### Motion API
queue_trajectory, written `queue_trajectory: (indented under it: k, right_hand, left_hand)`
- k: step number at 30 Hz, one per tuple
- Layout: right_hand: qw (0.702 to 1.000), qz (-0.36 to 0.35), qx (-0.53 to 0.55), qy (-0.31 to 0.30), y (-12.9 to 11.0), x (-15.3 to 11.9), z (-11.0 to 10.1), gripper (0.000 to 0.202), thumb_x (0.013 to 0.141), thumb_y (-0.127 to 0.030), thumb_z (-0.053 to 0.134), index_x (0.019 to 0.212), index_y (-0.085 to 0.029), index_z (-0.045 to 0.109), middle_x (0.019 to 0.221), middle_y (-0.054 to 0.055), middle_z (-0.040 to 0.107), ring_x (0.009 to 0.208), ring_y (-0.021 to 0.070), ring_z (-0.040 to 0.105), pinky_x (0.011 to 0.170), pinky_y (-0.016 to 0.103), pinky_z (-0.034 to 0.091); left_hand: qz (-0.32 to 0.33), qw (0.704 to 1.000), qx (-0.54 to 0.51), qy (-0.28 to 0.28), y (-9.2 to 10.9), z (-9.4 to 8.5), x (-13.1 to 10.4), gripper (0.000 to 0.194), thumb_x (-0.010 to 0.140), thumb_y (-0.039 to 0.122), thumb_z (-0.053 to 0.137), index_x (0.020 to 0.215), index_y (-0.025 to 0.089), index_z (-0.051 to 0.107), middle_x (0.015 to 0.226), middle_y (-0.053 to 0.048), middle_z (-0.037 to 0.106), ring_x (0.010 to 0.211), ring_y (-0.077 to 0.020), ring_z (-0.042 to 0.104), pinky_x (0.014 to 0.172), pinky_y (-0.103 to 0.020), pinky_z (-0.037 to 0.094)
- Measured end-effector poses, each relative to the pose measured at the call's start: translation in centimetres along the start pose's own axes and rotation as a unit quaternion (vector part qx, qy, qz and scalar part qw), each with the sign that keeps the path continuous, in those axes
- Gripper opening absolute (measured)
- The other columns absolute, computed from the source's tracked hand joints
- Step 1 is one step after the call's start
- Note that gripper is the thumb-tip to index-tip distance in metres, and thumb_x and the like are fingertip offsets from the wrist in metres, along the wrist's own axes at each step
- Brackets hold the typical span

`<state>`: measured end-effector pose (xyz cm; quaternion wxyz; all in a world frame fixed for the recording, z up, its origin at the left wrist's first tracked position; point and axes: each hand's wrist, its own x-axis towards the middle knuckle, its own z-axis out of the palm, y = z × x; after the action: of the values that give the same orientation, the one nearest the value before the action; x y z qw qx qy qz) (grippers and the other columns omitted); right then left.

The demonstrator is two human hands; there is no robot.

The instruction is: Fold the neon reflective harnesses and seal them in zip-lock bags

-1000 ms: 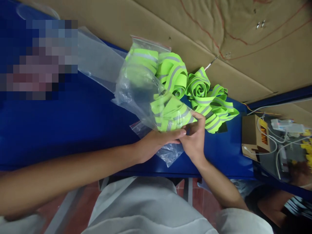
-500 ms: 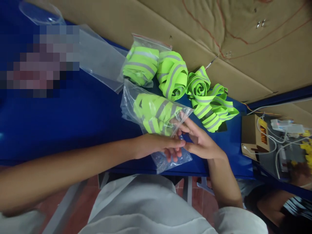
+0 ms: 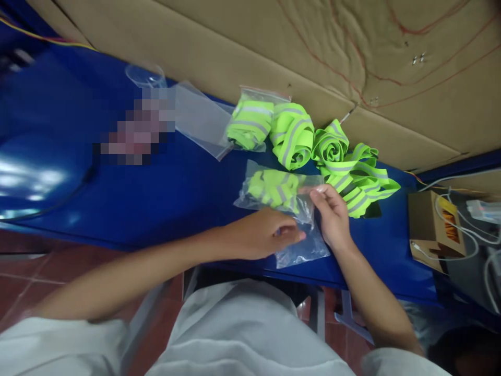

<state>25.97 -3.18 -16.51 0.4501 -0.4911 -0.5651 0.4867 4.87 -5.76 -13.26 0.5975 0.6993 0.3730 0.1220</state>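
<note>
A clear plastic bag point(image 3: 307, 206) holding a bunched neon-green strap with grey reflective stripes point(image 3: 274, 187) lies before me on the blue table. My right hand point(image 3: 334, 214) pinches the bag at its right end between thumb and fingers. Just below the bag, my left hand point(image 3: 266, 235) is closed with its fingers curled towards the thumb; whether it grips the bag's lower edge is hidden. Under my hands lies another clear plastic bag point(image 3: 299, 253), flat on the table near its front edge.
Behind, a bagged green strap point(image 3: 250, 125), a coiled strap point(image 3: 293, 136) and looser green straps point(image 3: 356, 180) line the cardboard wall point(image 3: 219, 57). To the left are a flat clear bag point(image 3: 199, 120), a round clear object point(image 3: 145, 75) and a pixelated patch. A cardboard box point(image 3: 430, 230) stands right.
My right hand has left the strap inside the bag and now pinches the bag's end. My left hand has curled its fingers. The view has shifted, showing more of the table's left side.
</note>
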Motion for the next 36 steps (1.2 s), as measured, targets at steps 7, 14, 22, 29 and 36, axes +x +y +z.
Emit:
queue_trajectory:
  k: [7, 14, 22, 29, 36]
  right_hand:
    - [0.998, -0.029, -0.056, 0.012, 0.6, -0.1, -0.8, 0.027, 0.098, -0.049, 0.066, 0.09, -0.024, 0.061, 0.082, -0.001, 0.069, 0.06, 0.0126, 0.049, 0.057, 0.027, 0.043]
    - [0.995, -0.048, -0.087, -0.003, 1.4, -0.4, -0.6, 0.029, 0.098, -0.052, 0.064, 0.093, -0.024, 0.061, 0.079, 0.0, 0.065, 0.061, 0.0134, 0.049, 0.057, 0.028, 0.043]
    - [0.992, -0.053, -0.115, -0.007, 1.2, -0.2, -0.8, 0.033, 0.098, -0.055, 0.062, 0.092, -0.023, 0.061, 0.079, 0.0, 0.065, 0.062, 0.0138, 0.051, 0.059, 0.029, 0.042]
    - [0.99, -0.066, -0.12, -0.02, 1.4, -0.1, -0.8, 0.03, 0.099, -0.052, 0.062, 0.092, -0.023, 0.061, 0.077, 0.0, 0.063, 0.066, 0.0149, 0.055, 0.063, 0.029, 0.044]
    - [0.989, -0.065, -0.129, -0.031, 1.6, -0.1, -0.8, 0.03, 0.1, -0.052, 0.06, 0.092, -0.023, 0.061, 0.072, -0.002, 0.059, 0.064, 0.0146, 0.053, 0.062, 0.029, 0.042]
  left_hand:
    - [-0.093, 0.688, 0.435, 0.573, -7.3, -9.5, -8.5, 0.051, 0.106, 0.047, 0.043, 0.142, 0.018, 0.062, 0.149, -0.016, 0.057, 0.135, -0.0335, 0.051, 0.112, -0.053, 0.04]
    - [-0.233, 0.684, 0.428, 0.543, -9.4, -11.5, -11.9, 0.068, 0.106, 0.063, 0.03, 0.15, 0.018, 0.054, 0.165, -0.013, 0.033, 0.148, -0.0354, 0.033, 0.119, -0.055, 0.028]
    - [-0.241, 0.697, 0.417, 0.531, -8.3, -11.0, -11.6, 0.074, 0.105, 0.066, 0.026, 0.137, 0.011, 0.065, 0.16, -0.016, 0.038, 0.147, -0.0399, 0.036, 0.12, -0.056, 0.028]
    - [-0.289, 0.725, 0.385, 0.493, -7.9, -12.4, -11.5, 0.088, 0.098, 0.071, 0.043, 0.164, 0.017, 0.021, 0.161, -0.022, 0.038, 0.149, -0.0439, 0.037, 0.119, -0.068, 0.027]
    - [-0.313, 0.718, 0.356, 0.509, -8.1, -12.4, -11.4, 0.088, 0.093, 0.064, 0.056, 0.159, 0.013, 0.026, 0.144, -0.025, 0.058, 0.14, -0.0484, 0.049, 0.11, -0.075, 0.035]
